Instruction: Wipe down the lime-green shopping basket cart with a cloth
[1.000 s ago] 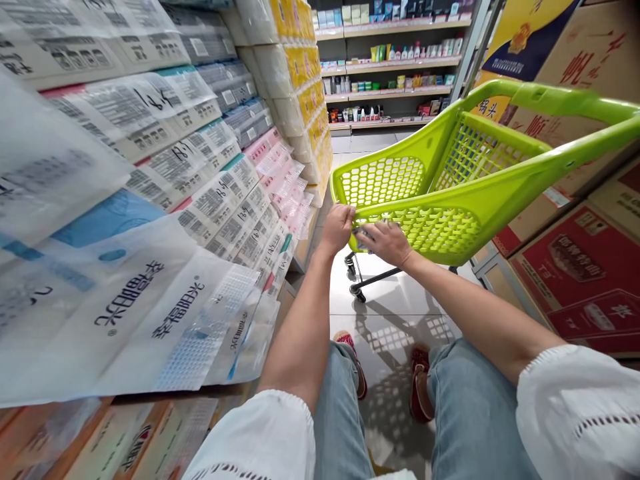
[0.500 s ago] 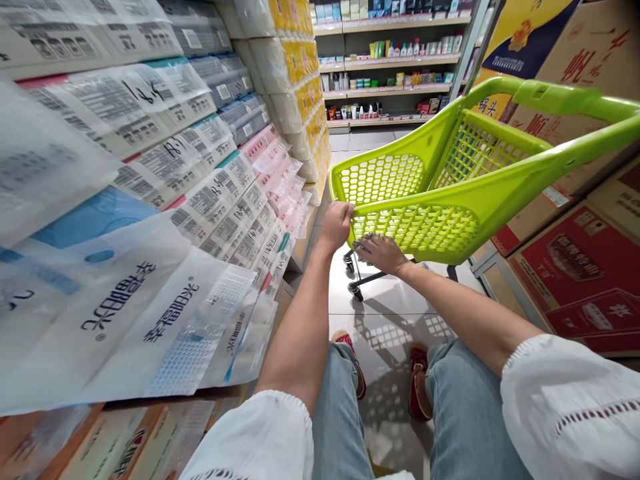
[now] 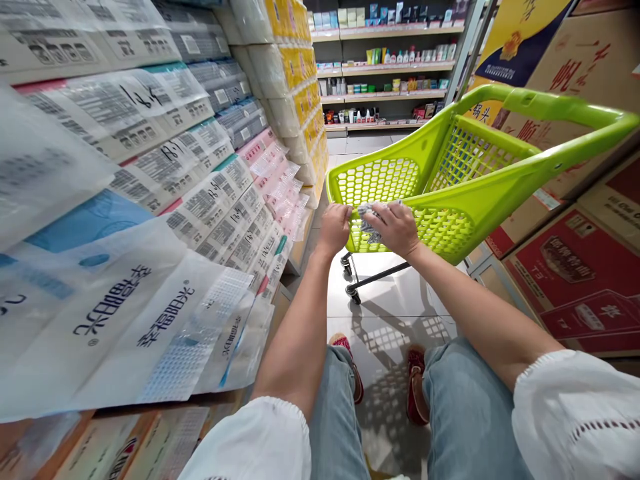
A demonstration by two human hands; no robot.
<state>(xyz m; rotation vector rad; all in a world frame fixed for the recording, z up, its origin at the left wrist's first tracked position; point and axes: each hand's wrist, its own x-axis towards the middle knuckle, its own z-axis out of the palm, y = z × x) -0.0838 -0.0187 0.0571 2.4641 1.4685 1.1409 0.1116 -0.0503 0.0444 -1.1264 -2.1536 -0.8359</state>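
Note:
A lime-green plastic shopping cart [image 3: 453, 230] with honeycomb holes in its sides stands in front of me, its handle up at the right. My left hand [image 3: 335, 228] is closed around the rim at the cart's near front corner. Against the upper part of the near side wall, my right hand [image 3: 397, 230] presses a crumpled grey-and-white patterned cloth [image 3: 369, 227]. Its fingers are bent over the cloth and partly cover it. Two caster wheels [image 3: 353, 293] show under the front end of the cart.
Packs of paper goods [image 3: 200, 200] are stacked along my left. Yellow-and-white bundles [image 3: 293, 87] rise behind them. Cardboard boxes [image 3: 565, 273] line the right side. Shelves of bottles and tubes [image 3: 385, 67] stand at the back. Pale tiles [image 3: 385, 327] cover the floor between my feet and the cart.
My right hand has moved up along the cart's side wall with the cloth, from the lower edge to near the rim. My left hand keeps its grip on the corner.

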